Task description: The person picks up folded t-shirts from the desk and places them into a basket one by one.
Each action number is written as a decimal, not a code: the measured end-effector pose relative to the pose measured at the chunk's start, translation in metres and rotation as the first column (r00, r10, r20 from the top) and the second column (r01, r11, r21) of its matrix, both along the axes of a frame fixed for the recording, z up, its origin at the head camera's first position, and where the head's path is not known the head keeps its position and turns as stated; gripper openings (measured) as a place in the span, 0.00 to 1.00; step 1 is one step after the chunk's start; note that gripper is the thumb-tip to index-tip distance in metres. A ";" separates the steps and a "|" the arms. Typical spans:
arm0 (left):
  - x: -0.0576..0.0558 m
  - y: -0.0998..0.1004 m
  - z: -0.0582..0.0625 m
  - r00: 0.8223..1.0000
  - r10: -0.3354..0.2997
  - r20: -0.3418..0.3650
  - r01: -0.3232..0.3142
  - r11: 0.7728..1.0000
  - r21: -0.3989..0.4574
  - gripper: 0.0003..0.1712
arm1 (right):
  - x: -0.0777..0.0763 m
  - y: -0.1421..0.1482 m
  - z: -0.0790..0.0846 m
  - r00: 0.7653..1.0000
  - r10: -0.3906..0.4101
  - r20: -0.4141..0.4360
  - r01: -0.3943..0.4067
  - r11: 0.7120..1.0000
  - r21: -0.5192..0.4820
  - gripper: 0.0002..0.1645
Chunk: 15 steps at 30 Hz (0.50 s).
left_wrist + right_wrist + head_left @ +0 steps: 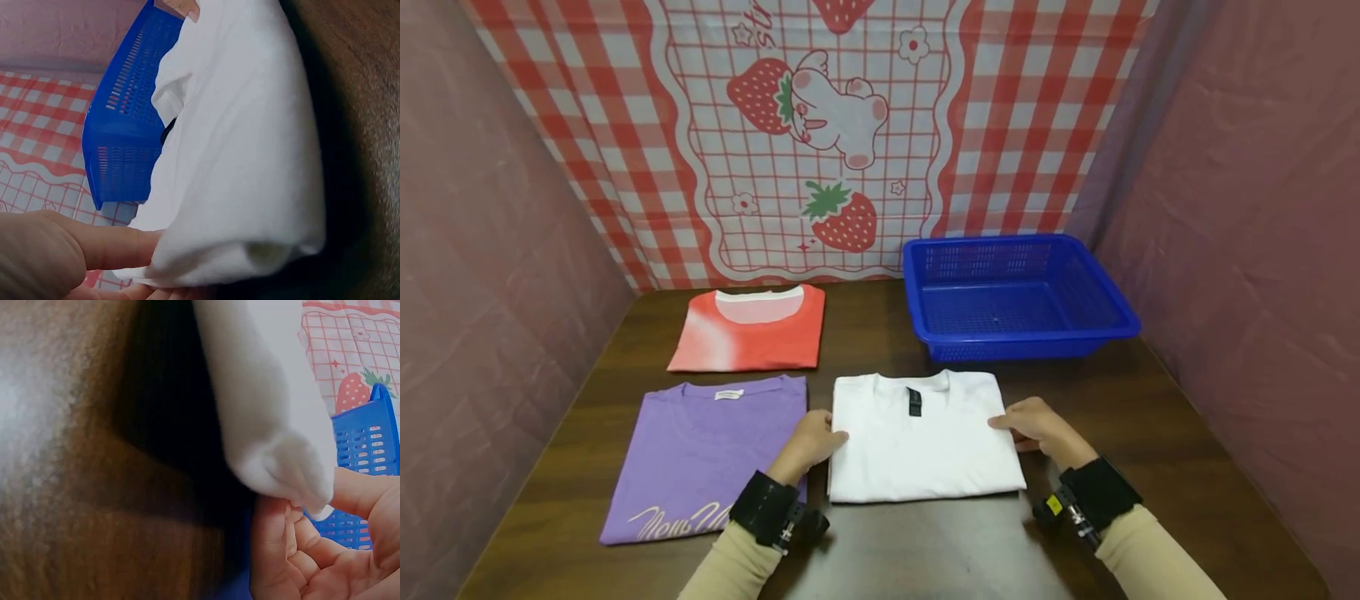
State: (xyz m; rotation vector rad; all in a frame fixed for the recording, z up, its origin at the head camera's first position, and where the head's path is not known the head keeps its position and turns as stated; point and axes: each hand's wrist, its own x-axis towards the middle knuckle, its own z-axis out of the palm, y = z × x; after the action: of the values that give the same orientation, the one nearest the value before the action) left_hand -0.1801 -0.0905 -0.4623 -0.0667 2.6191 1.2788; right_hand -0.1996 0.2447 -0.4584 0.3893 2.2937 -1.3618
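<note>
A folded white T-shirt (925, 450) with a black neck label is held at its two sides, its collar toward the back. My left hand (815, 439) pinches the left edge, thumb on top and fingers beneath, as the left wrist view shows. On the opposite edge my right hand (1037, 427) pinches the cloth the same way, its fingers (272, 544) curled under the fold. Dark shadow lies under the shirt in both wrist views, between its lower edge and the tabletop. Left of it lies a folded purple T-shirt (715, 450) with pale lettering, partly covered by my left wrist.
A blue plastic basket (1030, 337) with perforated sides stands at the back right of the brown wooden table (865, 333). Behind the purple shirt lies a folded red-and-white T-shirt (767, 342). A checked strawberry cloth (1000, 125) hangs at the back, with pink drapes on both sides.
</note>
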 end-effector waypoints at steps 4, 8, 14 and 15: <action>0.003 0.001 0.004 1.000 -0.019 0.012 0.019 1.000 -0.015 0.12 | 0.002 0.003 0.002 1.000 0.017 0.000 -0.017 1.000 0.011 0.17; 0.005 0.003 0.006 0.999 -0.039 0.000 0.039 0.999 -0.024 0.16 | 0.006 0.005 0.005 0.999 0.037 -0.011 -0.037 0.999 0.018 0.18; 0.006 0.002 0.005 0.993 -0.083 -0.088 0.085 0.996 0.021 0.21 | 0.012 0.007 0.015 0.995 0.052 -0.080 -0.050 0.998 0.027 0.14; 0.006 0.003 0.006 0.991 -0.085 -0.099 0.088 0.996 0.028 0.21 | 0.013 0.007 0.016 0.994 0.058 -0.093 -0.056 0.998 0.027 0.14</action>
State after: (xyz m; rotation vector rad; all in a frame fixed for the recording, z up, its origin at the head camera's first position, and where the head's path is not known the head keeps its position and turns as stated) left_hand -0.1739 -0.0880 -0.4567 0.1172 2.6496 1.3262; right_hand -0.1863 0.2517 -0.4422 0.2708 2.3807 -1.3519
